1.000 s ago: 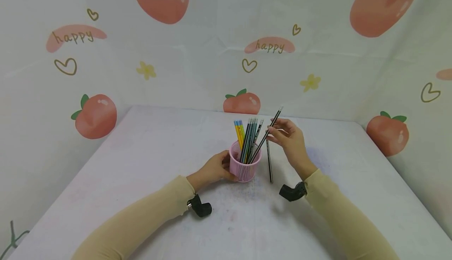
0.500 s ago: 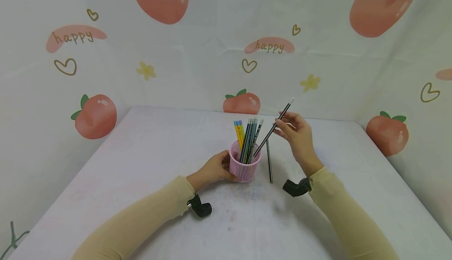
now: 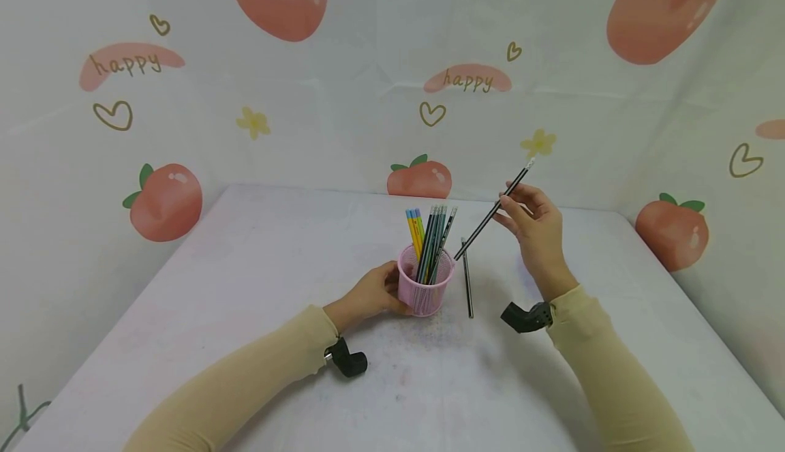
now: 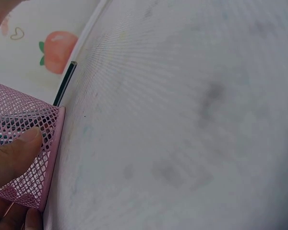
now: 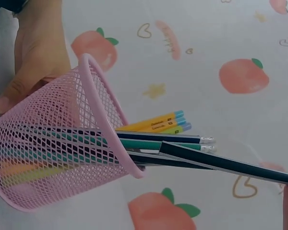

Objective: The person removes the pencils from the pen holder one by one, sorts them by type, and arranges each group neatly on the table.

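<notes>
Here, a white table is seen, enclosed on the left, far and right sides by a pale cloth backdrop printed with peaches, hearts and the word "happy". Near the middle of the table a pink mesh cylindrical pen cup stands upright, and a bunch of yellow, blue-tipped and dark green pencils is held in it, their ends pointing up and slightly to the far side. The cup is gripped on its left side by the left hand, whose fingers are curled round the mesh wall; in the left wrist view the thumb is pressed flat against the mesh. A long black pencil with a silver-and-white eraser end is pinched by the right hand, thumb and fingers closed together on its upper part. Its long axis is tilted, the eraser end pointing up and to the far right, the lower end pointing down to the left, just above the cup's right rim. A second dark pencil lies flat on the table just right of the cup, its long axis running near to far.
</notes>
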`<move>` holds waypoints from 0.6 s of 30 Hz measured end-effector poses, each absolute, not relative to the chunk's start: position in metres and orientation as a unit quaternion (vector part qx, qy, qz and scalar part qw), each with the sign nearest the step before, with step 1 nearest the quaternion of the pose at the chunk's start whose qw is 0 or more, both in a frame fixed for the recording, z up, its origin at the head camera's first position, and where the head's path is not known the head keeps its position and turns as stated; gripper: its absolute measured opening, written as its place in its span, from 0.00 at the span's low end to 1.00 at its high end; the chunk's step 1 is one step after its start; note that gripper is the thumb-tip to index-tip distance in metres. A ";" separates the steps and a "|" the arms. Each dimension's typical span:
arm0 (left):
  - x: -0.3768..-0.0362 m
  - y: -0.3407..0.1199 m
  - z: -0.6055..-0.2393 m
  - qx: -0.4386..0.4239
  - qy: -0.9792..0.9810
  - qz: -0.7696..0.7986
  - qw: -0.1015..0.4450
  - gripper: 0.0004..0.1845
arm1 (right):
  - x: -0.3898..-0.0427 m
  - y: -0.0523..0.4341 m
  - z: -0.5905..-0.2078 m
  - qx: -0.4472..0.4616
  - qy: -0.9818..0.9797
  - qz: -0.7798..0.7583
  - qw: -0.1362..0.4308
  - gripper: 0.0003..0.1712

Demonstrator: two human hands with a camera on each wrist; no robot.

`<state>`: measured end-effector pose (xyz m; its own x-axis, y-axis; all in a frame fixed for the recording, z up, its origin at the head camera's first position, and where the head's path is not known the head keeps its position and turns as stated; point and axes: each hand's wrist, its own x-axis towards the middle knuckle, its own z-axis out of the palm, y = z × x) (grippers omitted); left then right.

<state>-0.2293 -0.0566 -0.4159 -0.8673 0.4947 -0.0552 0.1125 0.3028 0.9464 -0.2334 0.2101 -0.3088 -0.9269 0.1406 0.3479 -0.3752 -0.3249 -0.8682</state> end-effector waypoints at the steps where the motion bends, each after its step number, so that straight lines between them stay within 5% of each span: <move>1: -0.229 -0.057 -0.416 0.194 0.788 0.559 0.171 0.41 | -0.234 0.211 -0.309 0.107 -0.555 0.810 0.159 0.11; 18: -0.230 -0.056 -0.415 0.178 0.782 0.571 0.179 0.43 | -0.235 0.223 -0.320 0.081 -0.584 0.795 0.142 0.21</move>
<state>-0.2298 -0.0559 -0.4152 -0.8728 0.4820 -0.0764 0.0741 0.2858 0.9554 -0.2349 0.2234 -0.3197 -0.9463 0.1321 0.2950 -0.3210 -0.2771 -0.9056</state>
